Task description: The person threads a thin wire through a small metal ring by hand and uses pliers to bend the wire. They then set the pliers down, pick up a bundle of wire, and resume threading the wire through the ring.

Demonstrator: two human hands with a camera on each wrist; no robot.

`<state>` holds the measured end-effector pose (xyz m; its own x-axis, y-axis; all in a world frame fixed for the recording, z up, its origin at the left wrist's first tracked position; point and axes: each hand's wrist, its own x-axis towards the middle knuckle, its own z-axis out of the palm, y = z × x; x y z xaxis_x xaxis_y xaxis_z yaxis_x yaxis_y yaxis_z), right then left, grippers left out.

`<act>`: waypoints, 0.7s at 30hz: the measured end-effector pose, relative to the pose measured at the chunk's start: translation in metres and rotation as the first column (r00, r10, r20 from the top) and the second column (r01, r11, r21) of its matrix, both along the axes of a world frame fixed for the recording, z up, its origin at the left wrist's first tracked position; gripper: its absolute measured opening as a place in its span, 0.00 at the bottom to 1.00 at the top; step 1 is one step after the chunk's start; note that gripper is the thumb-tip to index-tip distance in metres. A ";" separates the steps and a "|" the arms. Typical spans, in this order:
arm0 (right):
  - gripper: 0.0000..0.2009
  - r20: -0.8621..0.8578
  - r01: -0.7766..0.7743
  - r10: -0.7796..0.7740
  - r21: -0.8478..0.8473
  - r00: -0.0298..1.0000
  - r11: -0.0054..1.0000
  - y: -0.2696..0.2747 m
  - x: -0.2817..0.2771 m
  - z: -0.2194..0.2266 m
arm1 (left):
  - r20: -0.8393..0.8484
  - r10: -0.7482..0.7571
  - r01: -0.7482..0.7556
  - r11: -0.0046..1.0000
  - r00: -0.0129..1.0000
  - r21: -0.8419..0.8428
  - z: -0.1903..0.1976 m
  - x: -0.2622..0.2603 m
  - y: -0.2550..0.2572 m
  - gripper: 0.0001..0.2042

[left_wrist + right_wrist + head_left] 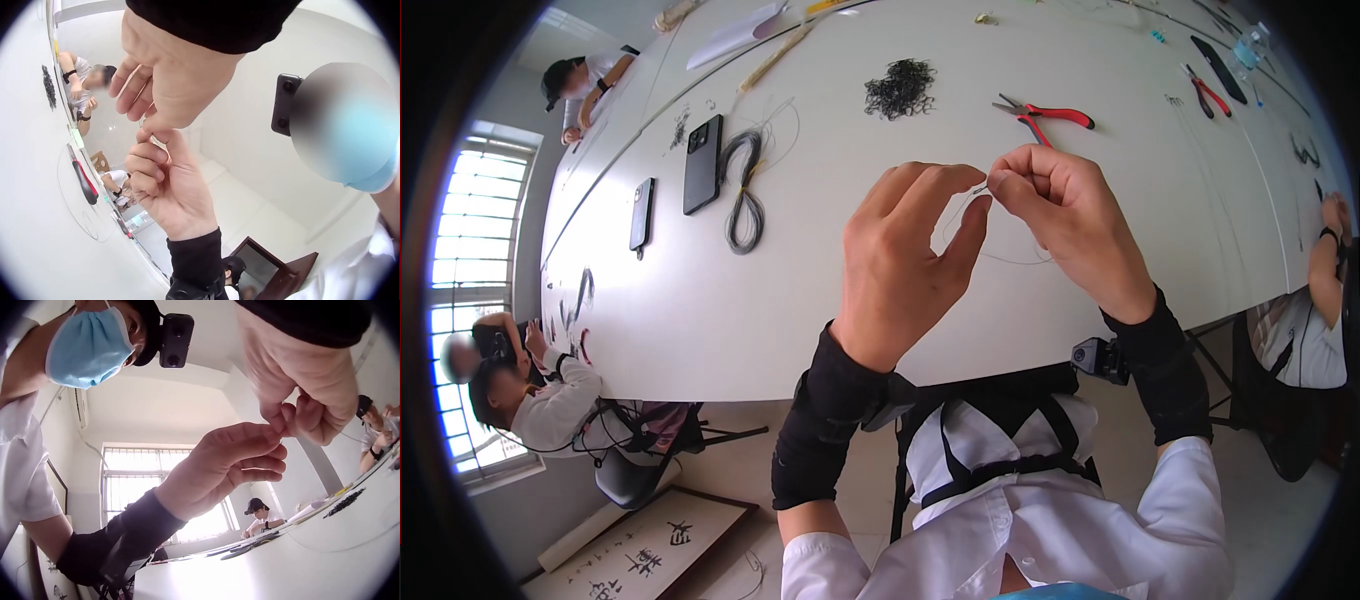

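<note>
Left hand, right hand (line between)

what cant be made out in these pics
- Head view: thin strand's tip, hidden by fingers of left hand and right hand
- Head view: nearer pliers' lower handle end, behind right hand
- Head view: black pile's piece count, too small
- Head view: rightmost person's head, cut off

The bench is seen to be smooth, white and faintly glossy. The pliers' jaws are made of metal, their handles coated in red and black plastic. The sleeves are cut from white cloth.
</note>
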<state>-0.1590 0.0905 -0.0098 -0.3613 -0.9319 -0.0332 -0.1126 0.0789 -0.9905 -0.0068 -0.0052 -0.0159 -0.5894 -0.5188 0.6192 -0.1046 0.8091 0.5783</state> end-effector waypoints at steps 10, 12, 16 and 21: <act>0.13 -0.019 0.008 -0.008 0.018 1.000 1.000 0.000 0.002 0.003 | -0.027 -0.002 0.007 0.981 1.000 0.191 -0.006 0.000 -0.002 0.04; 0.13 -0.014 0.009 -0.008 0.020 1.000 1.000 0.001 0.003 0.003 | -0.043 0.002 0.011 0.959 0.999 0.285 -0.007 0.001 -0.003 0.03; 0.10 -0.017 0.026 -0.026 -0.002 1.000 1.000 0.000 0.008 -0.005 | -0.042 0.001 0.017 0.903 0.999 0.429 -0.004 0.003 -0.003 0.03; 0.04 -0.401 0.046 -0.096 -0.131 0.911 0.990 0.004 0.019 -0.003 | -0.030 0.031 -0.019 0.938 0.999 0.347 -0.007 0.001 -0.005 0.03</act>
<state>-0.1400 0.0950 -0.0127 -0.3857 -0.8916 0.2373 -0.5048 -0.0113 -0.8632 -0.0062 -0.0107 -0.0225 -0.5556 -0.7188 0.4180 -0.0973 0.5555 0.8258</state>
